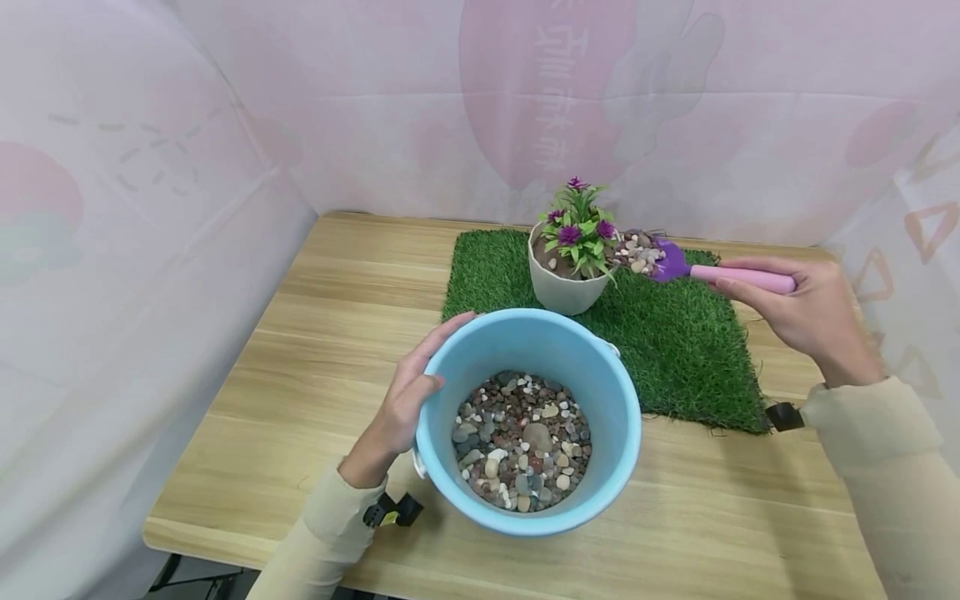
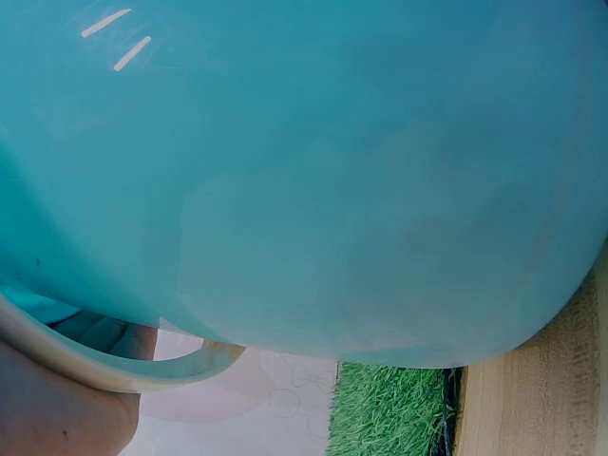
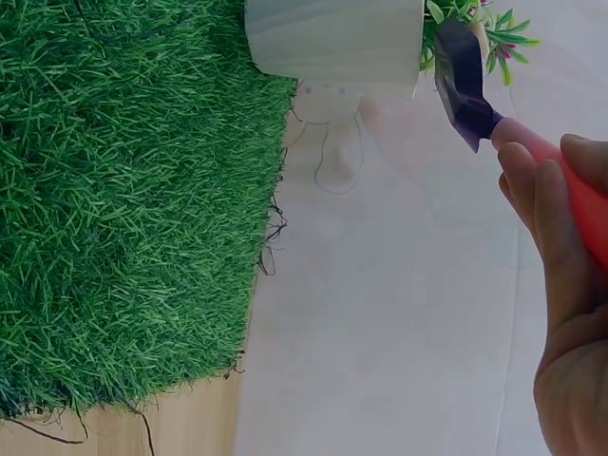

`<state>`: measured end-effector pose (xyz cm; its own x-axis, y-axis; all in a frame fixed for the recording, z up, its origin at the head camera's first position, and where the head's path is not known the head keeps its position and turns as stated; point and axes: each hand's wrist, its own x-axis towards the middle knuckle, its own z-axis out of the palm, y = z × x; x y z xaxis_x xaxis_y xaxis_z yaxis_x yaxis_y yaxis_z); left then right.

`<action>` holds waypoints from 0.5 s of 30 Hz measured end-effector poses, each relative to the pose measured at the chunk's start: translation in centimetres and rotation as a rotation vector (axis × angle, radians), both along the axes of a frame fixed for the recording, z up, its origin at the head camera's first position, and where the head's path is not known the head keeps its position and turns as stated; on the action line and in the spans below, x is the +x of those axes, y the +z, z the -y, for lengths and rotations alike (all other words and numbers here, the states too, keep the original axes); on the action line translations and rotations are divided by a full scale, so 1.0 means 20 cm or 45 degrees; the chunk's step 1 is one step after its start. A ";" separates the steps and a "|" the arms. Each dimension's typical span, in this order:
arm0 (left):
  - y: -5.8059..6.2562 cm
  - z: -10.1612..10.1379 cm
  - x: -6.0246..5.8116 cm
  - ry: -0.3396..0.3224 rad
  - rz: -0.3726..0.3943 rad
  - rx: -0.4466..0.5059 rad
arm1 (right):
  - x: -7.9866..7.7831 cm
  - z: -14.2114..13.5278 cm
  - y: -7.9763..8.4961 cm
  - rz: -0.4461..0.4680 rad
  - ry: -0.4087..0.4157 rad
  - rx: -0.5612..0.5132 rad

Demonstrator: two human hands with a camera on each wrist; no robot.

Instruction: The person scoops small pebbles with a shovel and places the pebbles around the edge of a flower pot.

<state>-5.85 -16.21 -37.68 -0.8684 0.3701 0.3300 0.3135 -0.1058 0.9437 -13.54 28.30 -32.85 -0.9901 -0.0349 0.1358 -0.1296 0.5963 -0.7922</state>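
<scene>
My right hand (image 1: 806,308) grips the pink handle of a small garden trowel (image 1: 742,277). Its purple blade carries a heap of pebbles (image 1: 639,252), held level at the right rim of a white flower pot (image 1: 566,292). Purple flowers with green leaves (image 1: 577,229) grow from brown soil in the pot, where a few pebbles lie. In the right wrist view the trowel blade (image 3: 463,81) overlaps the leaves above the pot. My left hand (image 1: 408,392) holds the left rim of a light blue bucket (image 1: 630,433), thumb inside. Mixed pebbles (image 1: 525,442) cover the bucket's bottom.
Beneath the pot lies a green artificial grass mat (image 1: 675,358) with frayed edges. The bucket stands in front of it on a wooden table (image 1: 300,333). Printed cloth walls (image 1: 390,125) enclose the back and sides. A white bucket handle (image 2: 123,372) shows in the left wrist view.
</scene>
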 end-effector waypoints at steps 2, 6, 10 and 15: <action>0.00 0.00 0.00 -0.002 0.003 0.003 | -0.02 0.00 -0.01 -0.022 0.001 0.015; 0.00 0.00 0.00 -0.004 0.009 0.002 | -0.03 0.00 -0.01 -0.022 0.005 0.020; 0.01 0.00 0.00 -0.006 0.012 0.001 | -0.04 0.03 0.00 -0.018 0.043 -0.001; 0.01 0.00 0.00 -0.004 0.009 0.002 | -0.08 0.03 -0.01 0.012 0.068 0.022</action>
<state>-5.78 -16.17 -37.56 -0.8696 0.3722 0.3243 0.3065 -0.1081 0.9457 -15.24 27.66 -33.07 -0.9880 -0.0902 0.1254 -0.1544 0.6021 -0.7833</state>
